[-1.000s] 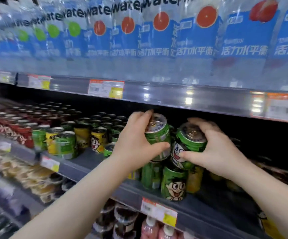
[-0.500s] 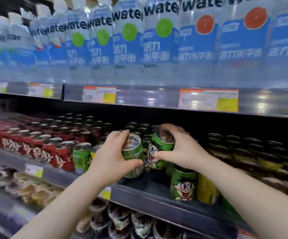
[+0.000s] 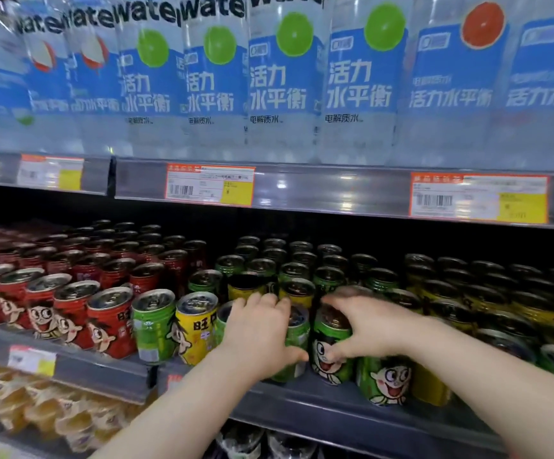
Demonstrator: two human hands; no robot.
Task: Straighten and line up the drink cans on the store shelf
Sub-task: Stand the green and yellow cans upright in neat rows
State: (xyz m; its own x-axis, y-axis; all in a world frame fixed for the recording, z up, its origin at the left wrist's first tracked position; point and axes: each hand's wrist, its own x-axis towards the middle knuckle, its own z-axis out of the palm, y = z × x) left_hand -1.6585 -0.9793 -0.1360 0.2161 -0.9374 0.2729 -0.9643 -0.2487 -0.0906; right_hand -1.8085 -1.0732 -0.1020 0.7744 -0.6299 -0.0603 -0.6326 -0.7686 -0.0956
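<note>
Hands, two: left hand [image 3: 262, 336], right hand [image 3: 371, 326], 6 o'clock. Gripped green cans [image 3: 330, 359], two, one per hand. Price tags [image 3: 210, 184] on upper rail [image 3: 335, 190], three, 9 through 3 o'clock. Lime-marked water bottles [image 3: 288, 87], four, 12 o'clock.

At twelve o'clock we see clear blue-labelled water bottles [image 3: 278, 77] above a glossy grey shelf rail [image 3: 318, 190] bearing orange-yellow price tags [image 3: 210, 184].

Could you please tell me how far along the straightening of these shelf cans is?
The red cartoon drink cans at left look lined up, faces forward. The left hand grips a green metal can and the right hand a green cartoon-faced can at the shelf front. Left to do: the back-facing green can beside the yellow can needs turning.
</note>
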